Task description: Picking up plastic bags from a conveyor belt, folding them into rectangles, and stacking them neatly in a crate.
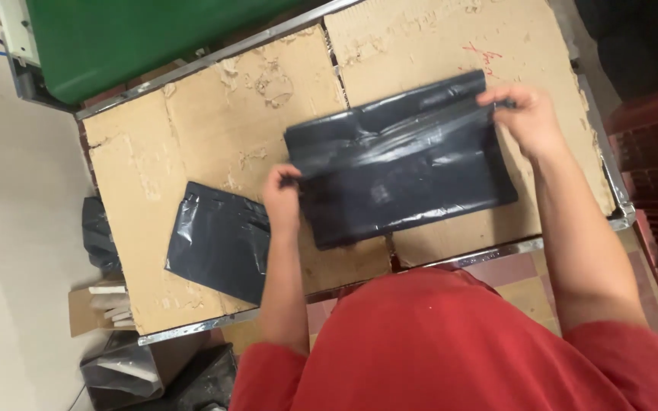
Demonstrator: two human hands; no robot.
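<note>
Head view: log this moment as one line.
left hand: grips bag left edge | right hand: pinches top right corner | second bag: flat on cardboard

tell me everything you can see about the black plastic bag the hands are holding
The black plastic bag is a glossy, thin, wrinkled film pouch, roughly rectangular, lying flat and slightly skewed on the torn cardboard sheet covering the table. Its upper part looks folded over, with shiny creases. The left hand pinches its left edge; the right hand grips its top right corner. A second, similar bag lies apart to its left.

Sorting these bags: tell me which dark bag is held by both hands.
The larger bag at centre, pinched by left hand and right hand. The smaller bag lies flat, untouched.
</note>
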